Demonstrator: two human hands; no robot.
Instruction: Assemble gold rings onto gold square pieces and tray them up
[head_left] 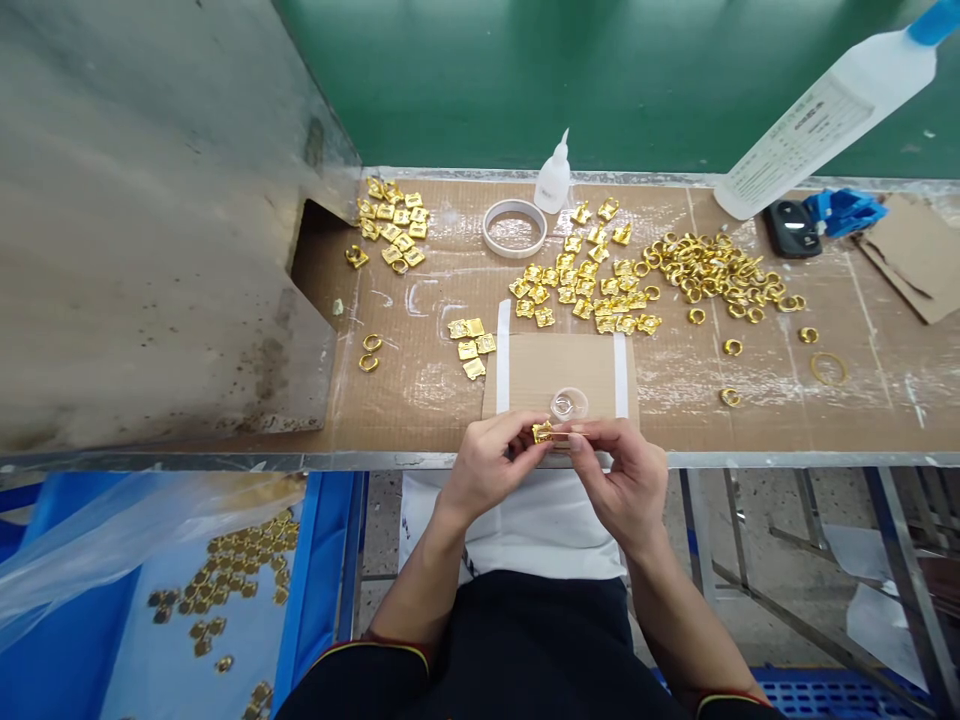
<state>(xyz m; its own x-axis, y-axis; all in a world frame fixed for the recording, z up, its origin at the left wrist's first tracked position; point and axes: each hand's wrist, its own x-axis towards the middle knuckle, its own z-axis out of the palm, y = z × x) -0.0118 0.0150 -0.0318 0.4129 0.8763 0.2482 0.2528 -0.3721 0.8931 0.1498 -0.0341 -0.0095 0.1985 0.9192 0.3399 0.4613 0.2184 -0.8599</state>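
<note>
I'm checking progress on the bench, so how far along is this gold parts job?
Done, it seems: gold pieces lie in the blue bin lower left. In hand: the left hand and right hand pinch one gold piece together at the bench edge. Left: large loose piles of gold clasps and gold rings on the cardboard.

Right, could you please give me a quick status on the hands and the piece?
Both hands, left hand and right hand, pinching one gold clasp at the bench edge. Small clear dish just beyond it. Nothing between the hands.

Head camera, looking down (close), workbench (750, 420)
</note>
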